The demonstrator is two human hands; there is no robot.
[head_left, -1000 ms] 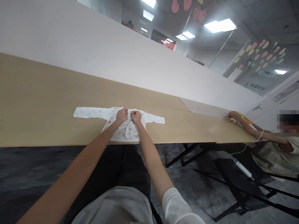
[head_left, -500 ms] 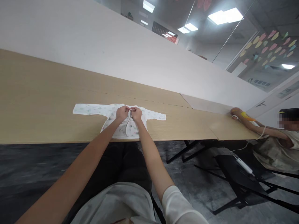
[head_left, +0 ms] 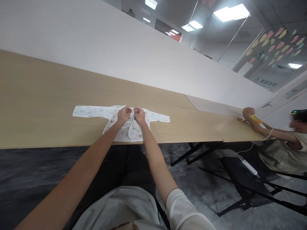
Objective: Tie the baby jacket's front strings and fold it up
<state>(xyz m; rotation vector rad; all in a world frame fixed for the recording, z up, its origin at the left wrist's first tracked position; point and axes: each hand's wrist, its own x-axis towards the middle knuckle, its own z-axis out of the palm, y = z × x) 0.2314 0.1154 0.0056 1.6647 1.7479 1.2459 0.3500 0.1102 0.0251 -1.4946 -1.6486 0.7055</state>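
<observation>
A small white baby shirt (head_left: 135, 131) with a coloured print lies front up on the wooden table (head_left: 43, 127), its sleeves spread to both sides and its hem near the table's front edge. At the neckline, my left hand (head_left: 124, 114) pinches the edge of the front opening from the left. My right hand (head_left: 139, 115) is closed on the opposite edge, a short gap away. Fingertips of both hands are bent together, and the exact bit of cloth in each is too small to make out.
At the far right a person (head_left: 287, 140) reaches over the table with something yellow (head_left: 256, 119) near the hands. A black folding chair (head_left: 242, 175) holds a white power strip (head_left: 249, 167) with a cable. Behind the table runs a white wall (head_left: 120, 60).
My hands have drawn slightly apart at the neckline, where they were almost touching. The shirt lies in about the same place. The person at the right has shifted a little.
</observation>
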